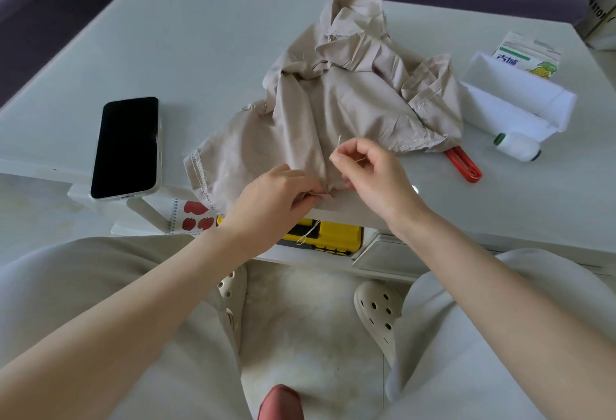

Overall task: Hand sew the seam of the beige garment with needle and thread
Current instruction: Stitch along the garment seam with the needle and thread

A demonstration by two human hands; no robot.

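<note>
The beige garment (pixel 336 86) lies crumpled on the white table (pixel 200 36), its near edge at the table's front. My left hand (pixel 276 193) pinches the garment's near seam at the table edge. Just to the right, my right hand (pixel 370 169) pinches a thin needle (pixel 339 141) that points up above the fabric. A loose loop of pale thread (pixel 308 234) hangs below my left hand, in front of a yellow box.
A black phone (pixel 128 148) lies at the left near the table edge. Red scissor handles (pixel 465 164) poke from under the garment; a white thread spool (pixel 518 146), white boxes (pixel 520 99) and a carton (pixel 530 56) sit at the right. A yellow box (pixel 336 236) and notebook (pixel 190 218) lie below.
</note>
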